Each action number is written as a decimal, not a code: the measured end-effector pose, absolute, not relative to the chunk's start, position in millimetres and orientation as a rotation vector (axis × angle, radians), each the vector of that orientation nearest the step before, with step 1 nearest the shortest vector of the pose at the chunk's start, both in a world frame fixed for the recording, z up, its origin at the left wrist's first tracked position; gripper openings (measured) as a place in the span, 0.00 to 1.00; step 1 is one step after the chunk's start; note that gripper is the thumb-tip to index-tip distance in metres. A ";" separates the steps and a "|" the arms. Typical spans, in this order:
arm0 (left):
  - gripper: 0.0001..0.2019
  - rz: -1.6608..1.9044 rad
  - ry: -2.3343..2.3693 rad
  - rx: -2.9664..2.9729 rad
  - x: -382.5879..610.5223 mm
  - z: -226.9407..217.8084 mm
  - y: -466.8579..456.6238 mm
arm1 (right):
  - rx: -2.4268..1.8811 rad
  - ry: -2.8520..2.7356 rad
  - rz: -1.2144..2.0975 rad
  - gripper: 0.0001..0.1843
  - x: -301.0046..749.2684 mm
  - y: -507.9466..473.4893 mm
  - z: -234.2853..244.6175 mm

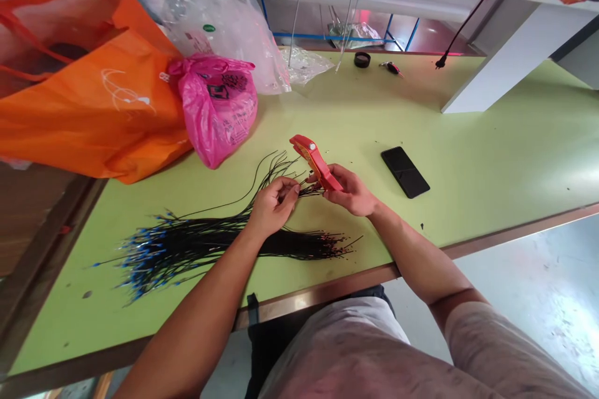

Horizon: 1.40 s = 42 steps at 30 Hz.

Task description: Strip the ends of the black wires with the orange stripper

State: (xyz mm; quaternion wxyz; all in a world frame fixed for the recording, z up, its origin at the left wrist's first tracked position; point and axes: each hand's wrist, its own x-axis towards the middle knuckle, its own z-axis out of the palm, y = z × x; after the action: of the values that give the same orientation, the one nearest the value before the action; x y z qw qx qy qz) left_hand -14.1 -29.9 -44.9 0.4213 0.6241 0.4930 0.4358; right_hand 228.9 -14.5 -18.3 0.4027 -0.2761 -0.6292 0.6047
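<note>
My right hand (pixel 350 190) is closed round a red wire stripper (pixel 314 159), its head tilted up and away to the left. Close beside it, my left hand (pixel 275 204) pinches thin black wire, its fingertips near the tool. Several loose black wires (pixel 276 168) fan out beyond the left hand. Beneath the hands and left forearm lies a thick bundle of black wires (pixel 201 240). Blue ends (pixel 145 255) show at the bundle's left, reddish ends (pixel 334 246) at its right. The wire tips between my hands are too small to make out.
A black phone (pixel 405 172) lies on the green table (pixel 491 181) to the right. An orange bag (pixel 93 100) and a pink plastic bag (pixel 219 109) stand at the left. Farther back are a black round cap (pixel 362 60), a white shelf support (pixel 496 56) and hanging thin wires (pixel 347 12).
</note>
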 end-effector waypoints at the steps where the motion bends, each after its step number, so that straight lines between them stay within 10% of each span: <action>1: 0.19 1.091 1.229 1.563 -13.7 -44.3 -29.6 | -0.695 -1.591 1.525 0.21 228.8 -14.7 -17.8; 42: 0.20 1.115 1.222 1.542 -8.2 -43.4 -24.7 | -0.723 -1.631 1.530 0.26 235.3 -7.0 -24.0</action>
State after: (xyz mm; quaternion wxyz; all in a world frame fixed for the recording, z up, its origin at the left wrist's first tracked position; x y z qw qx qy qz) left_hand -8.2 -24.7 -43.4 0.4261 0.6168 0.4890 0.4460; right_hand 235.3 -7.0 -24.0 0.3854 -0.2837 -0.6404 0.6007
